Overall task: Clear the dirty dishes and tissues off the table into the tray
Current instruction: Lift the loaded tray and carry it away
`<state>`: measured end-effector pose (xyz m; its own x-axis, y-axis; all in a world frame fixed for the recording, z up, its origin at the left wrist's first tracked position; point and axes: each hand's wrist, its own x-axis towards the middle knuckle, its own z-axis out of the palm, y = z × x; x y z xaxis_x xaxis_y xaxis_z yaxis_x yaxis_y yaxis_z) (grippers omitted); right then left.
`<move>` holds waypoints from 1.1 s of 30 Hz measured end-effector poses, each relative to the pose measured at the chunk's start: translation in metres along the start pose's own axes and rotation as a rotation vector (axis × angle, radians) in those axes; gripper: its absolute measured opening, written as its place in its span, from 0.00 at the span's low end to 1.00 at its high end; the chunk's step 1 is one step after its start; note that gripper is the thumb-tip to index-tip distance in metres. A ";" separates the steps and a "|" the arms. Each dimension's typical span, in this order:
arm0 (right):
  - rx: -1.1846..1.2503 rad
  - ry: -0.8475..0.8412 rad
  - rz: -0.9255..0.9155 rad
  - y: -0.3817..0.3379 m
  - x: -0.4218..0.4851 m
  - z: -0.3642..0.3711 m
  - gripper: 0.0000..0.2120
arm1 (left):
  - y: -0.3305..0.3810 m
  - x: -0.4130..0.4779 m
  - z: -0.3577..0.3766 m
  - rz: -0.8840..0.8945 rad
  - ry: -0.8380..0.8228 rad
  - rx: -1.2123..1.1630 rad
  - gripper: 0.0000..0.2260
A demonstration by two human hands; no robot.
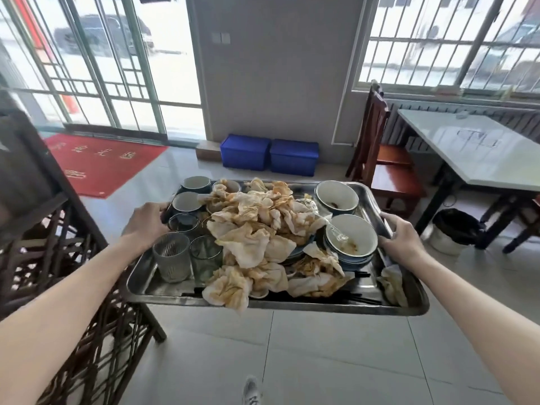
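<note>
Between your hands, in the head view, the steel tray (277, 308) hangs in the air above the tiled floor (321, 361), well apart from the white tabletop (482, 153) out beyond your right hand (404, 239). That hand clamps the right rim just beside the stacked bowls (350, 235). Your left hand (146, 223) curls over the left rim next to the cups (187, 201).

Expect the load to be heavy and uneven. The ceramic bowls weigh on the right-hand side, and the glasses (171, 255) stand loose near your left hand; both are fragile and likely to slide on smooth metal if it tips. The stained tissues (251, 229) heaped midway between the hands are light and soft, and one droops over the near rim. Chopsticks (359, 301) lie along that edge. Grip mid-rim on both sides and hold it level.
</note>
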<state>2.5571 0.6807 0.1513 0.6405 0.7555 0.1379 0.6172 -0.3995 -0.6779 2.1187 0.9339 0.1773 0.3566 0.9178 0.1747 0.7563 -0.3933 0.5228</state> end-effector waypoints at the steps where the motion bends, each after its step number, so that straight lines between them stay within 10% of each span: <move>1: -0.003 0.006 0.002 -0.002 0.024 0.009 0.30 | -0.002 0.027 0.006 0.000 -0.001 0.004 0.14; 33: -0.036 0.046 0.080 0.015 0.754 0.140 0.29 | 0.079 0.762 0.207 0.019 -0.051 -0.001 0.11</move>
<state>2.9855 1.3171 0.1445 0.7082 0.6962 0.1173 0.5783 -0.4768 -0.6620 2.5639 1.5910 0.1791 0.3985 0.9061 0.1417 0.7488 -0.4107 0.5203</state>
